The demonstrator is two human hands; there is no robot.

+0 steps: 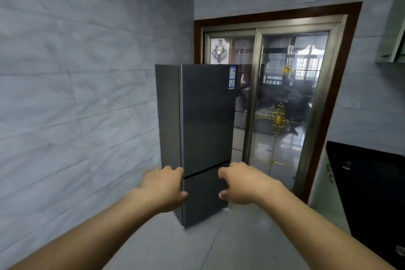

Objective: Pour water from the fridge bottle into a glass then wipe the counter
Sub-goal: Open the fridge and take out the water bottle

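Note:
A dark grey two-door fridge [206, 120] stands against the tiled left wall, both doors closed. My left hand [163, 188] is stretched out in front of its left edge, level with the seam between the upper and lower door, fingers loosely curled and holding nothing. My right hand [241, 183] is held out in front of the fridge's right edge at the same height, fingers also curled and empty. Whether either hand touches the fridge I cannot tell. No bottle or glass is in view.
A black counter [368, 182] runs along the right side, with white cabinet doors below it. Behind the fridge is a glass sliding door [282, 103] in a dark wooden frame. Grey tiled floor [197, 247] lies between me and the fridge.

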